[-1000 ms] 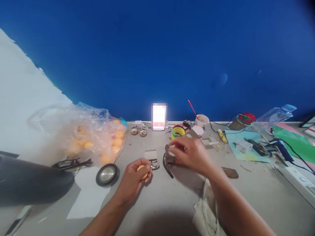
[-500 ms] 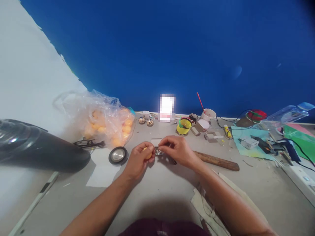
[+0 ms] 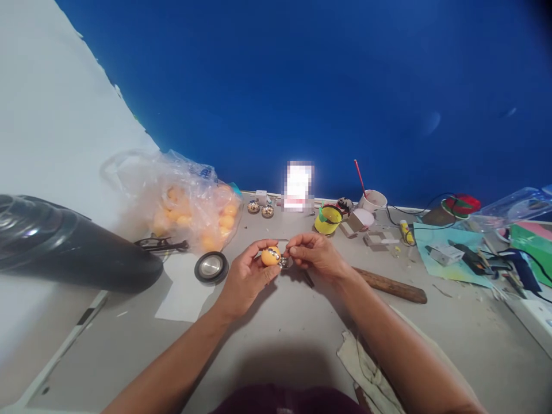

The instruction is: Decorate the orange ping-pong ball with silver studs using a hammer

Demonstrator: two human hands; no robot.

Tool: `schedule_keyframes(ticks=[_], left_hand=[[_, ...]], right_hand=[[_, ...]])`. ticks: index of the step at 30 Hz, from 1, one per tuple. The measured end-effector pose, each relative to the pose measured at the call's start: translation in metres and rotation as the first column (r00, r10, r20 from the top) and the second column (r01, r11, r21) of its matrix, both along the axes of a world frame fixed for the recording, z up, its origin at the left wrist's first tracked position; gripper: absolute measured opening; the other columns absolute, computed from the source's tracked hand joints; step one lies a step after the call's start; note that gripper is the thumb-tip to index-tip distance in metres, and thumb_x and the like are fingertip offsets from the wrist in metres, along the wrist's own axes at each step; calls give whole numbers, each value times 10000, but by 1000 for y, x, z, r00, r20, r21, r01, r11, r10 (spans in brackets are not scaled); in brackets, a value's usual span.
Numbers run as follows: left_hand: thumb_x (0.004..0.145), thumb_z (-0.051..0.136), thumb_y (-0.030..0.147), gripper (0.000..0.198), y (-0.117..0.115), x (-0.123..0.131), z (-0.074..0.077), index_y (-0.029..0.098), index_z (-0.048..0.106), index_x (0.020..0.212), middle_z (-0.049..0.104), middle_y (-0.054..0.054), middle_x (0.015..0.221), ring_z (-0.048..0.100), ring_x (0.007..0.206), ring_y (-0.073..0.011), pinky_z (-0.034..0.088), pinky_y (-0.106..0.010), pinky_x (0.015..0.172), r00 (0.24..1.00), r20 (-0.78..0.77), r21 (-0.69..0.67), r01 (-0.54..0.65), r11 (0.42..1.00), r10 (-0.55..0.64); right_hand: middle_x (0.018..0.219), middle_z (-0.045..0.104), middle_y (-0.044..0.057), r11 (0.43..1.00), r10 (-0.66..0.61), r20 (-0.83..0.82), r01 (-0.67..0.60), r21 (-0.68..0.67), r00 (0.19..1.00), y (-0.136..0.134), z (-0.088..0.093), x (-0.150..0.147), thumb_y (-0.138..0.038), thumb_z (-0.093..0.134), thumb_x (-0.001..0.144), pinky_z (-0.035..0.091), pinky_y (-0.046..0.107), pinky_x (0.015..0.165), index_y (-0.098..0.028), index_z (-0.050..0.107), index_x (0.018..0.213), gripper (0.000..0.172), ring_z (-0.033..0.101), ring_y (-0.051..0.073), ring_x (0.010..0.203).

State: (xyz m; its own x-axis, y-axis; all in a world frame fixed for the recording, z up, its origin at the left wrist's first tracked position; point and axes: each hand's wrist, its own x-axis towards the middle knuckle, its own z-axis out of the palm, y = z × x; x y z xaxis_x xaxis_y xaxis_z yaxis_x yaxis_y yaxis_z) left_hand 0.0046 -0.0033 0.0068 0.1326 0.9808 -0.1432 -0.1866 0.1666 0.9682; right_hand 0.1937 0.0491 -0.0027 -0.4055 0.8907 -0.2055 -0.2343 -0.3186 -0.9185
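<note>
My left hand [image 3: 244,279] grips an orange ball [image 3: 269,257], like a table tennis ball, between thumb and fingers. Shiny silver pieces cover part of its right side. Just right of the ball, my right hand [image 3: 321,257] is closed in a pinch. Whatever it pinches, if anything, is too small to make out. Between the hands, low over the table, a small container of silver pieces [image 3: 283,263] is partly hidden by the fingers. Two studded balls [image 3: 253,207] stand by the wall.
A clear plastic bag [image 3: 194,172] of orange balls lies back left, near a round black-rimmed lid [image 3: 211,267] and a dark cylinder [image 3: 77,247]. On the right are a yellow cup [image 3: 326,223], a wooden stick [image 3: 394,286], a cloth [image 3: 366,368] and a glue gun [image 3: 487,261].
My left hand has turned and opened its grip somewhat, so the ball's silver-studded side shows. The right hand has drawn back slightly from the container, still pinched. The view has shifted a little.
</note>
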Motion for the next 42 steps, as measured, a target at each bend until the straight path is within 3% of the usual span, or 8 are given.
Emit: schedule_keyframes(ticks=[6,14,21,42], left_hand=[[693,863,309,455,-2,-3,-14,202,694,1102,703,-44,977,599,714,-127,478,-224,577,988,92,-33,-120,992,122],[667,893,279,468,-1,-7,-19,201,695,1084,704,-18,850,627,678,-132,506,-243,603,974,199,-93,-91,991,108],[644,908,268,454,-1,-8,-23,211,715,1051,748,-32,943,696,833,-176,551,-291,795,971,190,-111,-123,986,142],[613,914,330,509,1,-8,-24,178,754,1071,779,-67,969,730,870,-238,602,-333,785,979,21,-71,-201,977,203]], right_hand=[[700,682,10,998,52,-73,-55,-36,996,-6,-6,-6,-371,899,651,355,174,438,-166,728,756,287,504,67,518],[712,697,10,995,86,-60,-89,-54,994,-14,-5,-16,-367,890,665,349,170,451,-164,727,771,281,506,58,517],[675,697,5,994,57,-31,-59,-87,998,-14,-7,-19,-369,911,617,354,175,444,-168,728,735,297,513,61,496],[670,711,20,991,2,-27,-6,-136,1000,-15,-9,-25,-364,926,578,368,197,495,-164,766,695,282,499,63,514]])
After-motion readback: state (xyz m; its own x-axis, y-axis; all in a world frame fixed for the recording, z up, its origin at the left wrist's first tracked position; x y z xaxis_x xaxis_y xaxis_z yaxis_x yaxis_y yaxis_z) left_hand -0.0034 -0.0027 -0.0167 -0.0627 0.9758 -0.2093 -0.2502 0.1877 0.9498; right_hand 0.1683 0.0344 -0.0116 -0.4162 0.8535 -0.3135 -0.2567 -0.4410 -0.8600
